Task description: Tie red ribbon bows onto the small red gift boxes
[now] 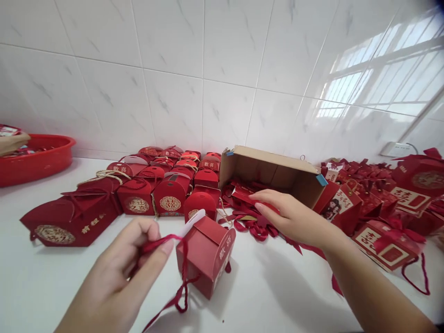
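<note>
Pinched between the thumb and fingers of my left hand (pixel 130 266) is a dark red ribbon (pixel 165 239). It runs to a small red gift box (pixel 204 249) just right of that hand, where a cord and a ribbon end hang down the near side. The box is tilted on the white table (pixel 277 286). My right hand (pixel 286 213) reaches over a pile of dark red ribbons (pixel 258 229) at the mouth of a cardboard box (pixel 274 169). Its fingers are stretched out, close above a flat red piece (pixel 243 193); contact is unclear.
Rows of red gift boxes (pixel 169 196) stand at the centre left, with a larger one (pixel 72 217) in front. A red basin (pixel 38 157) is at the far left. Many red boxes with ribbons (pixel 388 240) fill the right side. A tiled wall (pixel 173 101) bounds the back.
</note>
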A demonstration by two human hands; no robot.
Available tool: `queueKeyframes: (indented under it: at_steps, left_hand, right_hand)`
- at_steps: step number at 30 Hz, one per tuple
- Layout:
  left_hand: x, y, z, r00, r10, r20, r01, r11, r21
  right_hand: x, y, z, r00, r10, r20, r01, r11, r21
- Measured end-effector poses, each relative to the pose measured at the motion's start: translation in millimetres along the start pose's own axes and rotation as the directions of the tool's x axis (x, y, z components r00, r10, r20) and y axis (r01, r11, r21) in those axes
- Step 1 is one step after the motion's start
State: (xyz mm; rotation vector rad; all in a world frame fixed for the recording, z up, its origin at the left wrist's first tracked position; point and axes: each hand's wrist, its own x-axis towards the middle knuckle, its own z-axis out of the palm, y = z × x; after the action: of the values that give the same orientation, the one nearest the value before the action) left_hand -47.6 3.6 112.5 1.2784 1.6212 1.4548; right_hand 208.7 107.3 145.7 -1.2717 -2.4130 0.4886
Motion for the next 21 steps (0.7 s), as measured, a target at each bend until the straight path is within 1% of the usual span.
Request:
queueKeyframes:
  at_steps: [1,2,3,4,5,6,7,9,10,12,13,14,15,17,19,20,21]
  left_hand:
    - [-2.1,2.9,4.7,0.999,0.013,0.049,-0.012,1.0,-0.02]
    - [-4.1,5.7,9.0,0.995,0.055,0.088,-0.052,0.998,-0.03]
    - [-6.0,8.6,12.6,0.986,0.11,0.127,-0.106,0.994,-0.038]
    - [-8.2,11.7,15.8,0.972,0.165,0.167,-0.16,0.986,-0.046]
    - [-10.6,15.1,18.5,0.959,0.207,0.195,-0.199,0.978,-0.057]
    - [-13.1,18.7,20.9,0.953,0.228,0.198,-0.218,0.973,-0.069]
    - [-15.5,22.3,23.1,0.958,0.23,0.174,-0.219,0.973,-0.077]
    - [-19.4,28.7,26.7,0.974,0.213,0.084,-0.205,0.975,-0.086]
    - [-20.3,30.8,28.0,0.979,0.202,0.037,-0.199,0.976,-0.09]
    - [-19.8,32.0,29.4,0.98,0.198,-0.021,-0.199,0.975,-0.094]
    - [-18.4,31.2,29.4,0.979,0.204,-0.029,-0.206,0.974,-0.099]
    - [-16.7,29.6,29.0,0.976,0.216,-0.024,-0.218,0.97,-0.104]
    - [-15.0,27.6,28.1,0.971,0.237,-0.009,-0.237,0.966,-0.107]
    - [-12.4,23.6,25.6,0.956,0.294,0.024,-0.289,0.95,-0.117]
    - [-12.2,21.0,22.9,0.94,0.339,0.04,-0.33,0.933,-0.145]
    - [-12.9,20.4,21.9,0.937,0.348,0.034,-0.338,0.926,-0.167]
    - [-14.0,20.3,21.3,0.937,0.348,0.02,-0.338,0.921,-0.191]
  right_hand:
    - [-3.1,-20.9,-3.1,0.996,-0.085,0.001,0.083,0.979,0.187]
    - [-6.0,-40.3,-2.7,0.982,-0.187,-0.003,0.176,0.92,0.35]
    - [-8.3,-56.9,0.9,0.965,-0.263,0.007,0.228,0.848,0.478]
    - [-9.9,-70.2,6.9,0.953,-0.3,0.041,0.222,0.786,0.578]
    - [-10.5,-79.7,14.3,0.941,-0.326,0.088,0.189,0.727,0.66]
    - [-10.2,-85.6,21.8,0.926,-0.349,0.146,0.137,0.67,0.729]
    - [-9.1,-88.1,28.6,0.908,-0.365,0.206,0.071,0.619,0.782]
    - [-5.3,-85.3,36.7,0.878,-0.38,0.292,-0.053,0.53,0.847]
    - [-3.2,-81.1,37.4,0.875,-0.376,0.306,-0.092,0.492,0.866]
    - [0.5,-70.1,32.3,0.896,-0.346,0.278,-0.107,0.44,0.891]
    - [1.8,-64.2,27.4,0.907,-0.336,0.254,-0.089,0.436,0.895]
    - [2.5,-58.4,21.7,0.913,-0.334,0.237,-0.066,0.451,0.89]
    - [2.7,-53.0,15.7,0.91,-0.34,0.237,-0.045,0.487,0.872]
    - [2.1,-43.1,5.3,0.898,-0.331,0.291,-0.026,0.62,0.784]
    - [0.8,-34.5,-1.5,0.892,-0.284,0.353,-0.01,0.767,0.641]
    - [0.1,-30.6,-3.8,0.898,-0.252,0.36,0.002,0.822,0.57]
    - [-0.6,-26.9,-5.8,0.913,-0.224,0.34,0.019,0.858,0.513]
